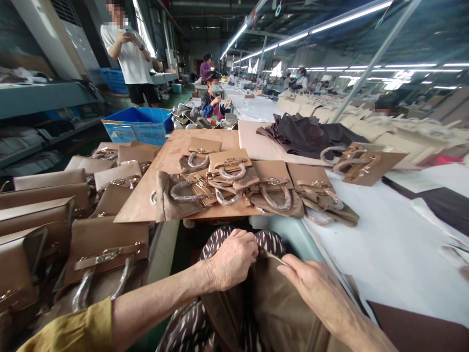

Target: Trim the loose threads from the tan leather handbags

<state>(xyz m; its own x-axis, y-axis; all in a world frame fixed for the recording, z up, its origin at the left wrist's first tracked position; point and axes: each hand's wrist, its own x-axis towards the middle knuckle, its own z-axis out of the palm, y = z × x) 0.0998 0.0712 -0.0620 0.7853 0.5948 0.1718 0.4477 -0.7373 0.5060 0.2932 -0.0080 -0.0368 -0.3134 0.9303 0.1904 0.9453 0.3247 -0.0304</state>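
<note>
A brown fabric bag lining (pixel 282 298) lies across my lap, its upper edge stretched between both hands. My left hand (pixel 234 256) is closed on that edge near the middle of the view, knuckles up. With thumb on top, my right hand (pixel 311 281) pinches the same edge a short way to the right. The lower part of the fabric hangs over my patterned trousers and runs out of view at the bottom. Just beyond my hands, several tan handbags (pixel 273 188) with wrapped handles and gold-coloured clasps lie on a wooden board (pixel 139 203).
More handbags (pixel 110 239) are stacked at my left. A blue crate (pixel 139 122) stands behind them. To the right, a white table (pixel 373 230) bears dark fabric pieces (pixel 304 134) and an upright handbag (pixel 366 164). Several people are farther back; one person (pixel 132 58) stands at the left.
</note>
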